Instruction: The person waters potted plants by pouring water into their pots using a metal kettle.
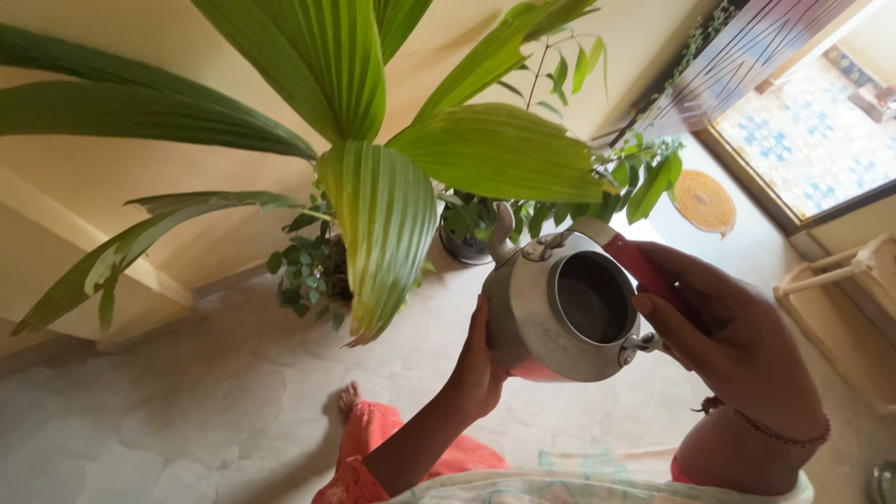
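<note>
While the right hand (723, 331) is closed around its red handle, the round lidless steel kettle (560, 308) tilts toward broad-leaved potted plants (373, 205), left hand (476, 369) cupping its base.

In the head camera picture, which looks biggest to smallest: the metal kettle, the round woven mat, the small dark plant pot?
1. Metal kettle, held close to the camera, so nearness inflates it.
2 and 3. Round woven mat and small dark plant pot look alike; leaves half hide the pot, so no ranking.
</note>
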